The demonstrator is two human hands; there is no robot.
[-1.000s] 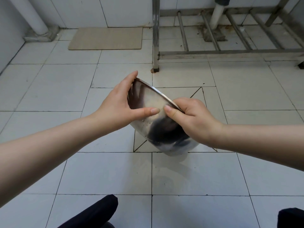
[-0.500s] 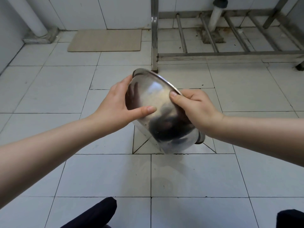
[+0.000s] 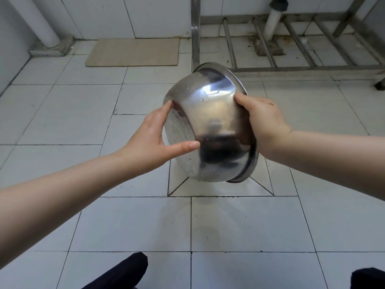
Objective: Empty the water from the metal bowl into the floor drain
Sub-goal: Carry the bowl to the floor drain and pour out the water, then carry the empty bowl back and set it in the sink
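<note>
A shiny round stainless-steel bowl (image 3: 210,130) is held in the air at the centre of the head view, tipped so its flat base faces the camera and toward nine o'clock, its flared rim pointing away toward three o'clock; droplets cling to its outer wall. The left hand (image 3: 153,140) rests against the base at nine o'clock, fingers (image 3: 188,146) straight and spread, thumb tip touching the lower wall, so it presses rather than curls round the bowl. The right hand (image 3: 263,122) at three o'clock grasps the rim, thumb on the outer wall and the other fingers hidden behind the edge. Beneath the bowl, at six o'clock from it, the white tiled floor (image 3: 62,126) has diagonal cut tiles with a wet sheen; the drain opening itself is hidden behind the bowl. At eleven o'clock lies a beige rectangular mat (image 3: 133,52), and at one o'clock stands a grey metal rack frame (image 3: 291,68) with a white pipe (image 3: 273,24) behind it.
</note>
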